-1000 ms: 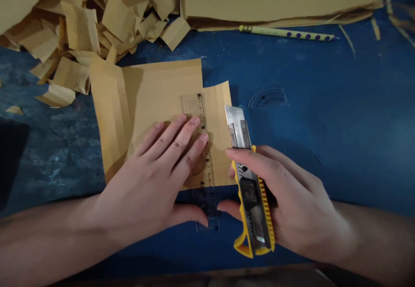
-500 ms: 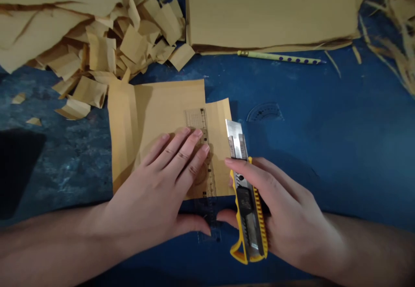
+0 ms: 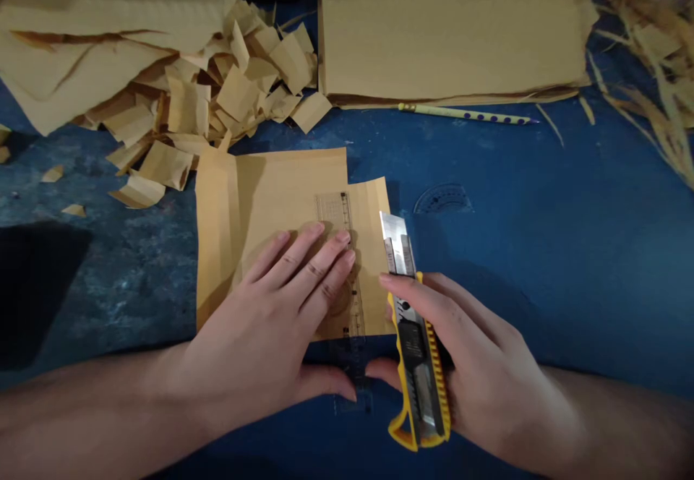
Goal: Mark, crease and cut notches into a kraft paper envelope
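My left hand lies flat with its fingers stretched out, pressing a clear plastic ruler onto a sheet of brown paper. The ruler stands lengthwise on the sheet, and its near end reaches past the paper's front edge. Part of the ruler is hidden under my fingers. My right hand is wrapped round a yellow utility knife, its blade out and pointing away from me. The blade is over or beside the paper's right edge; I cannot tell whether it touches.
Several cut brown paper pieces lie heaped at the back left, beside crumpled paper. A stack of brown paper is at the back, with a pencil before it. A clear protractor lies right of the sheet. Paper strips are at far right.
The view has shifted slightly, so everything sits a little lower in it. Both hands, the ruler and the knife keep nearly the same places relative to the paper.
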Available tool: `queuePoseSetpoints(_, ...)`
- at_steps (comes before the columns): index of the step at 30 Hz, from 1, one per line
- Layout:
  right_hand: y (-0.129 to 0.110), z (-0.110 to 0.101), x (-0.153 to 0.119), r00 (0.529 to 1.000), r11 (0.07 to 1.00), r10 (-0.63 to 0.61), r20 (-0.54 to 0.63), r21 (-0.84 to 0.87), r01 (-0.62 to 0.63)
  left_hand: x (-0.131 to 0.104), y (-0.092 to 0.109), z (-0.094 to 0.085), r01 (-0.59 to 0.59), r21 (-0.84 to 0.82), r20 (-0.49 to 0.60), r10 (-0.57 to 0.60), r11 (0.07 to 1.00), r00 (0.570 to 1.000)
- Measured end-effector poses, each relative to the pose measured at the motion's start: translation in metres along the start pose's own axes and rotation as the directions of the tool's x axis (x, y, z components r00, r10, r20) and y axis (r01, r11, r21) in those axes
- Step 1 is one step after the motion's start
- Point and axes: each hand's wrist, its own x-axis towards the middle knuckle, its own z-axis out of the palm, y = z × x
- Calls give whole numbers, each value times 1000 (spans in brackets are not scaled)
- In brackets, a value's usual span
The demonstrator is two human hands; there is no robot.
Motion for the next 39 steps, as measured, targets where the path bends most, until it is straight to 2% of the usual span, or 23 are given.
queuePoseSetpoints(13, -1, 0, 0, 999, 999, -36, -18, -40, 35, 7, -3, -8, 1, 10, -17, -1, 1000, 1000)
queuePoseSetpoints(26, 0, -1, 4, 999, 999, -34, -12, -22, 34, 8, -5, -4, 15, -17, -32, -15, 1000, 999)
queuePoseSetpoints(31, 0, -1, 4, 1000, 999, -30, -2, -15, 30, 9, -5, -6, 30, -13, 26, -29, 999, 999)
queuePoseSetpoints(39, 0, -3, 2, 999, 999, -34, 6, 4, 34, 11, -6, -3, 19, 2, 26, -19, 1000, 999)
